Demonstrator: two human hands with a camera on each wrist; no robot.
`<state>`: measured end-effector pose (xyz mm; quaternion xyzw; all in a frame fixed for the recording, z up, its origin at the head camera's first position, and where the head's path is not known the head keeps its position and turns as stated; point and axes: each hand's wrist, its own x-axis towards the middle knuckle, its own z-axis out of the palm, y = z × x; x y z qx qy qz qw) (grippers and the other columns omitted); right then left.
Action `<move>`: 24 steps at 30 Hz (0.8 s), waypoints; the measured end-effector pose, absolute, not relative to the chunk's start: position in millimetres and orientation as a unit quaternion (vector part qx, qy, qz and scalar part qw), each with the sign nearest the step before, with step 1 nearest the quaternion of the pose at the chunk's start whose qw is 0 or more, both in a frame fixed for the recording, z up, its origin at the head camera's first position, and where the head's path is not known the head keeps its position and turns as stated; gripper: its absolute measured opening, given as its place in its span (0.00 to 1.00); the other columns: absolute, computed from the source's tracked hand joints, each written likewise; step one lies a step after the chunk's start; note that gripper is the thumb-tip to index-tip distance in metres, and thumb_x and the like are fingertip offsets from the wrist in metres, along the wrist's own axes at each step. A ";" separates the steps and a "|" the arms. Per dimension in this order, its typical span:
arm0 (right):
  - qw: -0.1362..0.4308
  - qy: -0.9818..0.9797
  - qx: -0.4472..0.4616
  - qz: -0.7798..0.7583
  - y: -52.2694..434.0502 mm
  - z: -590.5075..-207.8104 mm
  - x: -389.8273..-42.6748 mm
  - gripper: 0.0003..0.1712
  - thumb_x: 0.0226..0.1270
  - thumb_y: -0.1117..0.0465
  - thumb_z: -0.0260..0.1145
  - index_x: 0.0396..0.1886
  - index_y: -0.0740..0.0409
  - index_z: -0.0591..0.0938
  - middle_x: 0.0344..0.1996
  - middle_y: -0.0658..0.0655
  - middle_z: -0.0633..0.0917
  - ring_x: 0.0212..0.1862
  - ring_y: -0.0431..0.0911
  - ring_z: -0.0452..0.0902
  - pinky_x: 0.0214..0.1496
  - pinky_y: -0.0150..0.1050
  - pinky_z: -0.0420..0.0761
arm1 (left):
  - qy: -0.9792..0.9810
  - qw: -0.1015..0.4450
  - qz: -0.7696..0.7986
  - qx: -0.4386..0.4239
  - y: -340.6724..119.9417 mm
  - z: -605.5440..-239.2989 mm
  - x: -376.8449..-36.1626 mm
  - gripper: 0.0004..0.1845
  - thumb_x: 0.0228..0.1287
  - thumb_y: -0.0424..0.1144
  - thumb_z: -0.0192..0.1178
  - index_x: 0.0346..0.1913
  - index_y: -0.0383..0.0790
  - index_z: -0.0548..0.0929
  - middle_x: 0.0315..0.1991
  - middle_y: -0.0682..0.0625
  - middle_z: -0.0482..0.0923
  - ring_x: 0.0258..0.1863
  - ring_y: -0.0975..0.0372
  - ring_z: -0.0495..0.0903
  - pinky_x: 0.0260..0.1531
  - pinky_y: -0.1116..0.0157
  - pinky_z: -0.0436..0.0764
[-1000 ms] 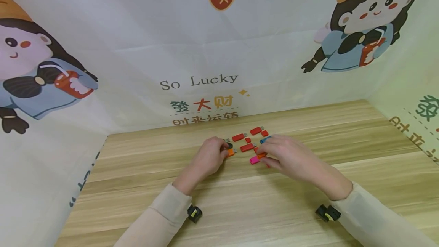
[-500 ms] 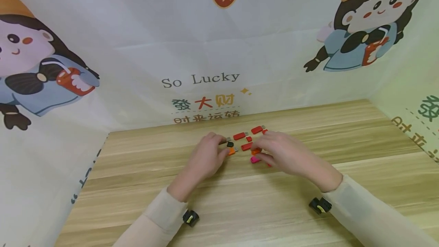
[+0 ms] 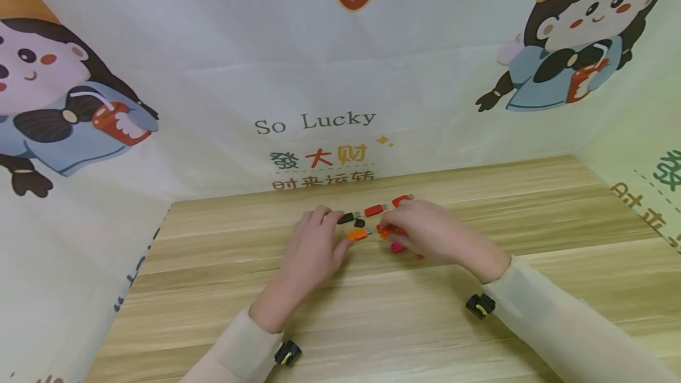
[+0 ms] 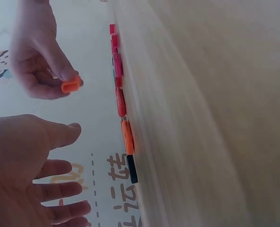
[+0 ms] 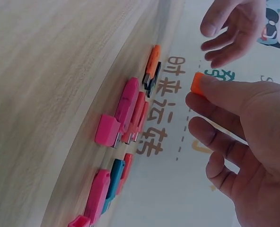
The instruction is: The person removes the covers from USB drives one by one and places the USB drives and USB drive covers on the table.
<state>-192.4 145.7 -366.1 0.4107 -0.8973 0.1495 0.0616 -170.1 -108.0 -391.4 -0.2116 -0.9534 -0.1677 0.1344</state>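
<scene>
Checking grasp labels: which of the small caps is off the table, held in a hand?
The orange cap, pinched in the right hand; the black cap lies on the table.

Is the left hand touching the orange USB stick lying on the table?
Apart. The left wrist view shows the left hand open, with a clear gap to the orange USB stick on the table.

We note a pale wooden table (image 3: 479, 318) carrying a small cluster of USB sticks: red (image 3: 375, 210), orange (image 3: 357, 233), black (image 3: 348, 217), pink (image 5: 126, 106).
</scene>
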 end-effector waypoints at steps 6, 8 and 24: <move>0.040 -0.905 0.402 0.133 137.1 -367.1 -199.4 0.05 0.70 0.61 0.77 0.42 0.49 0.88 0.36 0.42 0.85 0.38 0.42 0.76 0.45 0.39 0.81 | -0.958 0.141 -0.140 -0.207 -115.0 -389.3 -159.2 0.32 0.70 0.50 0.73 0.68 0.35 0.79 0.65 0.39 0.77 0.67 0.42 0.72 0.67 0.42 0.72; 0.032 -0.907 0.401 0.127 133.7 -367.6 -202.1 0.04 0.70 0.61 0.76 0.41 0.49 0.89 0.36 0.42 0.86 0.38 0.43 0.76 0.45 0.40 0.81 | -0.961 0.139 -0.130 -0.203 -117.5 -389.0 -155.6 0.33 0.69 0.51 0.73 0.69 0.35 0.79 0.66 0.38 0.76 0.69 0.42 0.71 0.68 0.41 0.70; -0.028 -0.910 0.392 0.131 114.9 -377.9 -222.1 0.02 0.72 0.57 0.76 0.38 0.49 0.90 0.34 0.42 0.85 0.37 0.41 0.77 0.46 0.39 0.82 | -0.968 0.141 -0.100 -0.180 -132.1 -393.1 -136.9 0.38 0.66 0.54 0.74 0.71 0.37 0.76 0.70 0.35 0.73 0.72 0.38 0.66 0.71 0.38 0.65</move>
